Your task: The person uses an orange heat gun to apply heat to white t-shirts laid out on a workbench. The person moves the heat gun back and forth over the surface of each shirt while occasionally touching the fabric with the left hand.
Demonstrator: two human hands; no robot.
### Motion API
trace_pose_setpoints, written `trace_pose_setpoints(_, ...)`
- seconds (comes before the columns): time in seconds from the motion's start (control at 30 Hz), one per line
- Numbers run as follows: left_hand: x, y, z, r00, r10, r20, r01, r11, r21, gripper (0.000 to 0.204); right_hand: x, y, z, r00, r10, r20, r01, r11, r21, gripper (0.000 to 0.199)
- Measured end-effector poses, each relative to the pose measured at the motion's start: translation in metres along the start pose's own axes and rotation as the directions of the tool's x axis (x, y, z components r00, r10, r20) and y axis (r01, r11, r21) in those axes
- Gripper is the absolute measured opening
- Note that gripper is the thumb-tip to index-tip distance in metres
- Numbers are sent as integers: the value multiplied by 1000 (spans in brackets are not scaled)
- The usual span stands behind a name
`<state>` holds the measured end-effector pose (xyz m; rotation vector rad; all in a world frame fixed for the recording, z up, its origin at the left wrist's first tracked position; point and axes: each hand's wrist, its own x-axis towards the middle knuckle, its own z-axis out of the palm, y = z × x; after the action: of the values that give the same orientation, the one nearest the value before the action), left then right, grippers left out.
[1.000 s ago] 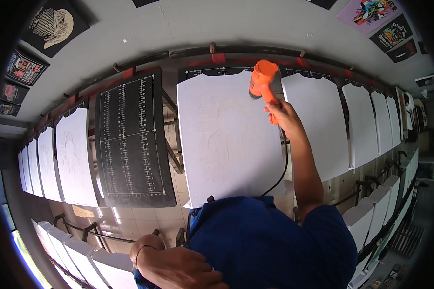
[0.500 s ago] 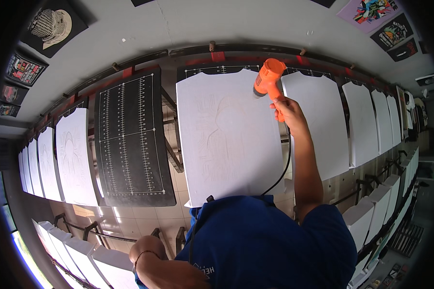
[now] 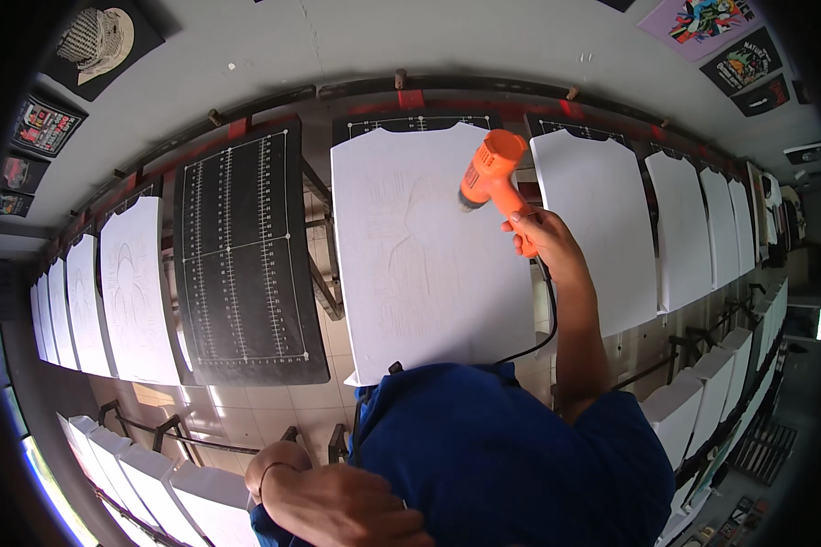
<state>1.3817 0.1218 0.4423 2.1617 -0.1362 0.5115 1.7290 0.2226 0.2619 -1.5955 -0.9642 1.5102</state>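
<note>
My right hand (image 3: 549, 239) is wrapped round the handle of an orange heat gun (image 3: 494, 169). Its dark nozzle points down and left, just above a white T-shirt (image 3: 447, 301) stretched over a dark board in front of me. Faint outlines of a printed figure and lettering show on the shirt's left and middle. From the handle a black cord (image 3: 553, 319) curves back toward my body. Bent across the front of my blue shirt, my left hand (image 3: 356, 512) is near the lower edge, its fingers mostly hidden.
Left of the shirt lies a bare black board (image 3: 246, 264) with white ruler markings. More boards with white shirts (image 3: 597, 228) run along both sides, on a rail frame (image 3: 483, 91). Behind me stands another row of white-covered boards (image 3: 219, 492). Printed pictures hang on the grey wall.
The heat gun has moved left and slightly down over the shirt, with my right hand. My left hand has come further into view across my front.
</note>
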Motion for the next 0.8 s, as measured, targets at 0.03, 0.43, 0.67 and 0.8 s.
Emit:
trace_pose_setpoints(0.03, -1, -3, 0, 1000, -22, -14, 21, 1000, -20, 14, -2, 1, -2, 999, 29, 33, -30, 999, 21, 32)
trace_pose_setpoints(0.43, -97, -29, 67, 617, -397, -679, 319, 915, -246, 50, -26, 16, 1, 998, 57, -5, -57, 998, 36, 40)
trace_pose_setpoints(0.67, -123, -40, 110, -164, -775, -610, 617, 402, -677, 42, -36, 25, -14, 989, -49, -138, 43, 998, -42, 41)
trace_pose_setpoints(0.8, -145, -54, 134, -264, -830, -492, 553, 288, -782, 38, -45, 30, -27, 1000, -15, -14, 15, 1000, 5, 38)
